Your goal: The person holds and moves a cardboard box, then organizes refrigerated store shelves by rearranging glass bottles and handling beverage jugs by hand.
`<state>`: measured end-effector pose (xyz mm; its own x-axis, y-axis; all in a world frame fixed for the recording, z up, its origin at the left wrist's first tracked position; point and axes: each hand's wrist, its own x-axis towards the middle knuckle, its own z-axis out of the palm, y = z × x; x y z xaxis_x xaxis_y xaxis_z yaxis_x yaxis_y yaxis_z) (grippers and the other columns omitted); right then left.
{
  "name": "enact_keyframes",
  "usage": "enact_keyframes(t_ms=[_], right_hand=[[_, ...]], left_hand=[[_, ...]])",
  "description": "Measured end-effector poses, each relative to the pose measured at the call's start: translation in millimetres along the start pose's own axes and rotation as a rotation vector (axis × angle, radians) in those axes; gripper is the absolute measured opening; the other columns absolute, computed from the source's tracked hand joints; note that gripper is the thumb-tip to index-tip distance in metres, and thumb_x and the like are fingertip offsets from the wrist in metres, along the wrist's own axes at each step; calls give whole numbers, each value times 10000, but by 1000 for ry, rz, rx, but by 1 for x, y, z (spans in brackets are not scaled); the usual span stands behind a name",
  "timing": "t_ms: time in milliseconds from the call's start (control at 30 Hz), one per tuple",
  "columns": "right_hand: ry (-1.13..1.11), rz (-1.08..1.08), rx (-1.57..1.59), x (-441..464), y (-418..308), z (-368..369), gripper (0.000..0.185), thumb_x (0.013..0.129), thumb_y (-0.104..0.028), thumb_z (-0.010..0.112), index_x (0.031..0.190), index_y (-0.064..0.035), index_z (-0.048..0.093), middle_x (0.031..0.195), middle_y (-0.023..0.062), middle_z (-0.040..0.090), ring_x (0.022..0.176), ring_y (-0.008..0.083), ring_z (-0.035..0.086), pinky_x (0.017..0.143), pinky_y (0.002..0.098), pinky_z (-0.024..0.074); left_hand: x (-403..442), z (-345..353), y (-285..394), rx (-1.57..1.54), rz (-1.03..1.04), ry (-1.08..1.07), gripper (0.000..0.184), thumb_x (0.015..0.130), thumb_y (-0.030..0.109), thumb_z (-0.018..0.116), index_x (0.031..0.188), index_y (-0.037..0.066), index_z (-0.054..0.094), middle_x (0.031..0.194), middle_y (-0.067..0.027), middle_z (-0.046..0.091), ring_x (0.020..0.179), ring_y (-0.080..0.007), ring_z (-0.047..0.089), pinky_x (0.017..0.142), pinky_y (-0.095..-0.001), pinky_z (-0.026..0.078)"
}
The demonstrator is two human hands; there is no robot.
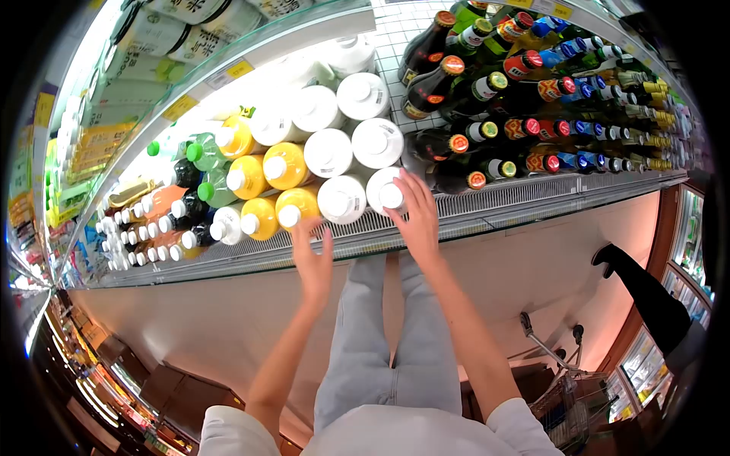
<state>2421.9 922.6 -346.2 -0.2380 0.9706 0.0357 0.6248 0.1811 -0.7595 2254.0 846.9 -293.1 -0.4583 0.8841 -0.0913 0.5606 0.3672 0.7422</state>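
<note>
Several large white bottles with white caps stand in rows on a lit shelf. My right hand is at the frontmost one on the right, a white bottle, with its fingers curved over the cap and side. Just in front of the orange bottles, my left hand has its thumb and fingers apart and holds nothing; its fingertips are slightly blurred. Dark beer bottles stand to the right of the white ones.
Green-capped bottles and small drinks fill the shelf's left. Cans sit on an upper shelf. A shopping cart stands at the lower right, near another person's dark-clothed leg. The shelf's front edge runs across the view.
</note>
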Motion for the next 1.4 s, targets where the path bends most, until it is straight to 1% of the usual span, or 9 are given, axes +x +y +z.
enact_keyframes(t_ms=[300,467,500,567,600,700,1000,1167,1400], right_hand=[[109,67,-86,-6,-12,18,434,686,-101,663,1075,-25,488,1180,85,498,1114,277,427,890,368,377],[221,176,-44,-13,-25,32,432,742,-113,639,1134,-43,472,1177,100,474,1116,265,416,893,361,371],[232,183,-33,-13,-27,32,448,746,-113,637,1156,-52,467,1175,102,470,1115,261,415,894,358,370],[209,172,-69,-14,-23,31,485,747,-132,643,1188,-62,453,1178,109,462,1117,258,409,901,355,364],[206,157,-56,-15,-19,33,488,746,-138,645,1188,-61,452,1181,111,460,1120,260,406,904,354,362],[167,153,-38,-18,-20,27,523,748,-165,646,1210,-58,426,1204,115,443,1132,266,392,932,354,336],[152,286,50,-72,-18,0,519,814,-248,580,1236,-29,373,1241,127,407,1161,289,361,960,375,287],[147,298,159,-120,-10,0,378,836,-174,538,1167,-22,439,1173,128,462,1115,277,411,950,349,304],[6,364,147,-177,-17,8,245,837,-125,516,1050,-12,475,1047,125,538,1015,263,495,875,342,366]], left_hand=[[-41,42,-22,-112,-124,-151,339,732,-4,566,1040,-20,428,1008,-167,429,952,-310,447,825,-360,375],[-25,34,-25,-204,-144,-128,337,732,5,575,1033,-29,428,1001,-173,434,967,-326,446,839,-370,364],[-26,33,-33,-84,-64,-90,335,728,16,602,1023,-11,446,971,-129,454,903,-247,477,749,-312,424],[-30,23,-40,-104,-65,-84,328,730,21,603,1021,-8,452,967,-130,457,899,-247,478,750,-315,424],[-33,15,-41,-158,-145,-144,334,735,24,581,1031,-23,434,1001,-177,441,974,-338,439,845,-375,358],[-45,-4,-64,-136,-153,-102,317,734,32,582,1016,-11,443,991,-168,445,946,-339,440,824,-382,364],[-100,-41,-119,32,-191,29,284,706,6,624,957,19,491,884,-102,490,793,-222,501,713,-319,431],[-128,-51,-118,23,-234,176,201,621,-118,486,709,24,374,678,-63,367,594,-174,370,560,-275,354],[-137,-78,-117,-63,-266,206,136,630,-105,491,629,-7,398,588,-63,391,524,-114,364,497,-241,346]])
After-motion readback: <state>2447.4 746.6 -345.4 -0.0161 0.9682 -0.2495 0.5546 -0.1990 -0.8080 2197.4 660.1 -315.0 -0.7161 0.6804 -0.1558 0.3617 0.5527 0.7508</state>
